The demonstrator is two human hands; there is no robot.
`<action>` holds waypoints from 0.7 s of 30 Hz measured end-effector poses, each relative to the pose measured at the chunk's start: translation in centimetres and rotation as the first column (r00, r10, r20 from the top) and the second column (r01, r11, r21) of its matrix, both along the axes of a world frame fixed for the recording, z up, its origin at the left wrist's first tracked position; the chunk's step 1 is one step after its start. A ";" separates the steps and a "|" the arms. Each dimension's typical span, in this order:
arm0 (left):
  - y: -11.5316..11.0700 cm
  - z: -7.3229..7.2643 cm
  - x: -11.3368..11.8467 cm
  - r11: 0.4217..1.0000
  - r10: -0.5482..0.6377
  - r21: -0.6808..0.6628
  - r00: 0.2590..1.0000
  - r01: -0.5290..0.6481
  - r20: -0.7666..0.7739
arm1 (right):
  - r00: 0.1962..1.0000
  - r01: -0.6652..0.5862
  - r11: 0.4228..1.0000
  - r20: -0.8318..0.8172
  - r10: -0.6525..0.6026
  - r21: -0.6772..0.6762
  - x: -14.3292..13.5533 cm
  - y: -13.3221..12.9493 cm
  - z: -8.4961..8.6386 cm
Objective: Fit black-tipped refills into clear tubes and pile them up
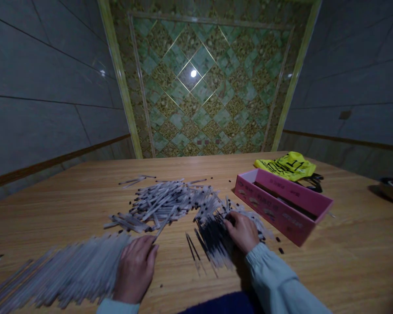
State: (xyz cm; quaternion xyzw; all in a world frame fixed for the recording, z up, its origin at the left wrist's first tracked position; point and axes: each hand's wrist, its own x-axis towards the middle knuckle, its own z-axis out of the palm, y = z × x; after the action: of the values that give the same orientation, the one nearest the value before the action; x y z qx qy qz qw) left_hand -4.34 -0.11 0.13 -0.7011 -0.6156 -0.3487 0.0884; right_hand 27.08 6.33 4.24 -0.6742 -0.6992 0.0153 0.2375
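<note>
Your left hand is curled, with thumb and forefinger pinching the near end of a pale stick that slants up and away from you. Your right hand bends its fingers down at the far ends of the dark sticks; blur hides whether they grip one or only touch the bundle.

The pale stick looks light and fairly stiff, probably smooth enough to roll between your fingertips. Take it by the shaft, near an end or at the middle, with a soft pinch; a hard squeeze might bend something so thin. The dark sticks look thinner, so picking out just one likely needs your fingertips.

The pale stick is slim, straight and whitish. The dark sticks are blackish along the upper part and paler toward you, lying side by side, with a couple set apart to their left.

Beyond your hands spreads a loose heap of whitish sticks with dark ends. Long translucent tubes lie in a slanting row beside your left hand. A pink box stands past your right hand, with a yellow bag behind it.
</note>
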 end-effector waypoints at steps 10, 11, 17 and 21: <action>0.0 -0.6 -1.4 0.998 -0.009 -0.068 0.999 0.012 0.049 | 0.989 -0.150 0.988 -0.007 0.151 0.028 1.1 2.2 -0.7; 0.0 -0.7 -1.5 0.997 -0.005 -0.070 0.999 0.008 0.045 | 0.986 -0.163 0.986 -0.016 0.163 0.020 1.3 2.2 -0.7; -0.6 -0.9 -2.1 0.999 -0.042 0.025 0.998 0.043 -0.038 | 0.978 -0.204 0.979 -0.053 0.204 -0.001 1.7 2.2 -0.3; -1.0 -0.9 -2.4 0.994 -0.087 0.057 0.990 0.094 -0.111 | 0.975 -0.217 0.976 -0.046 0.218 0.020 1.6 2.2 -0.1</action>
State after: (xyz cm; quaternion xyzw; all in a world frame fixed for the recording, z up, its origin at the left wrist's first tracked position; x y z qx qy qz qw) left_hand -6.71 -1.07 -0.79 -0.7432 -0.5663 -0.3328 0.1272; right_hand 28.71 8.49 4.14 -0.5912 -0.7631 0.0522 0.2560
